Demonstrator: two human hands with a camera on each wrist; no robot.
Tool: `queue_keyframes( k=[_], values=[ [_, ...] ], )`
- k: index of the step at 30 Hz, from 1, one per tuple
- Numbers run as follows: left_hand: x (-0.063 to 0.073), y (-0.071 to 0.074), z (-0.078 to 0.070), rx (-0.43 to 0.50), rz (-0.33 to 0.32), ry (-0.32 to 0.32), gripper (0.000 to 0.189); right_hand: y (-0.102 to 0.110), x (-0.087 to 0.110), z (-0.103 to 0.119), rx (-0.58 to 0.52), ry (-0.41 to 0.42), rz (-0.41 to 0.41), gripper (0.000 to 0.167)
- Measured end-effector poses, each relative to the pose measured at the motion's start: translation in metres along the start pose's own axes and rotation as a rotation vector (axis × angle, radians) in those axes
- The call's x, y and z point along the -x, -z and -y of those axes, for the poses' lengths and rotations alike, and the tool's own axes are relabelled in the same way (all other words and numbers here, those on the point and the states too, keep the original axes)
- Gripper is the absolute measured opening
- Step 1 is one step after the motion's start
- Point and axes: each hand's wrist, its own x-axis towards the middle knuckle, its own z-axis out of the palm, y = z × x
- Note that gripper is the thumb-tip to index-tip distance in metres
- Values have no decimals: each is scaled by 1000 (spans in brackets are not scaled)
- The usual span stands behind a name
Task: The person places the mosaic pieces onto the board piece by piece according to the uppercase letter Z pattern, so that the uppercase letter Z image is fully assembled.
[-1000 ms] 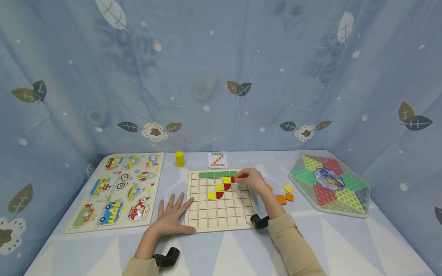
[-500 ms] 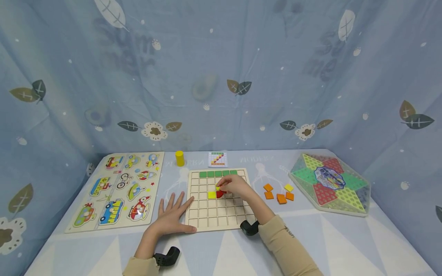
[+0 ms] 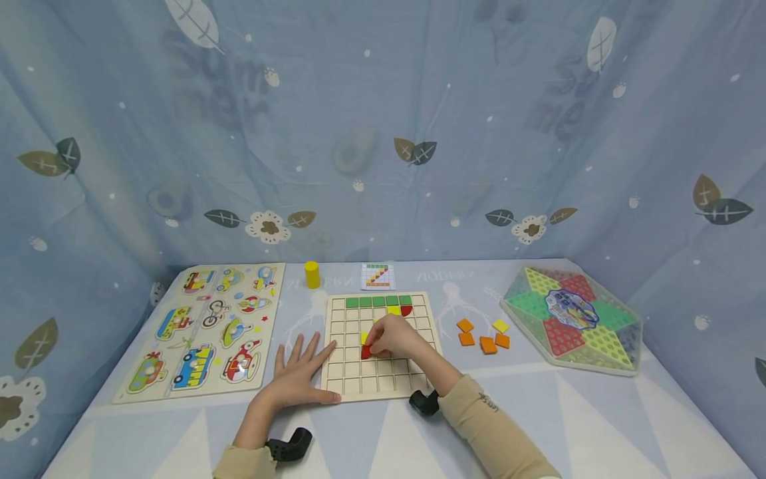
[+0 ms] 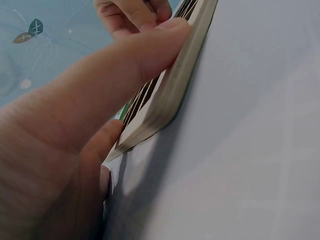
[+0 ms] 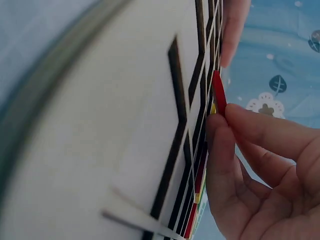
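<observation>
A wooden grid board (image 3: pixel 353 387) lies flat in front of the person. The left hand (image 3: pixel 299 380) is spread at its left edge, thumb and a fingertip touching the rim; the left wrist view shows the thumb (image 4: pixel 145 52) on the board's edge. Between thumb and finger, the right hand (image 3: pixel 397 334) pinches a red quarter-round tile (image 5: pixel 219 95) over the grid, just below a yellow square tile (image 3: pixel 364 337). Green tiles (image 3: pixel 379 301) line the top row. Under them sit a yellow tile (image 3: pixel 393 310) and a red quarter-round tile (image 3: pixel 406 311). The right hand hides other tiles.
Several orange tiles (image 3: pixel 487 345) and a yellow tile (image 3: pixel 500 326) lie right of the board. Behind it are a pattern card (image 3: pixel 378 276) and a yellow cylinder (image 3: pixel 312 275). A vehicle puzzle (image 3: pixel 203 332) lies left, a hexagonal game box (image 3: pixel 571 319) right.
The right hand has moved down and left across the grid, from the upper right red tile to a red tile lower on the board. The left hand has stayed in place.
</observation>
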Motion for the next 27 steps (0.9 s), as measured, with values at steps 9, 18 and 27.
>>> queue_keyframes(
  k=[9, 18, 27],
  values=[
    [-1, -1, 1, 3, -5, -9, 104, -6, 2, 5, 202, 22, -64, 9],
    [-1, 0, 1, -1, -7, -4, 104, -9, 0, 6, 277, 53, -83, 11],
    [-1, -1, 0, -7, -3, 10, 105, 6, 4, 7, 195, 74, -34, 6]
  ],
)
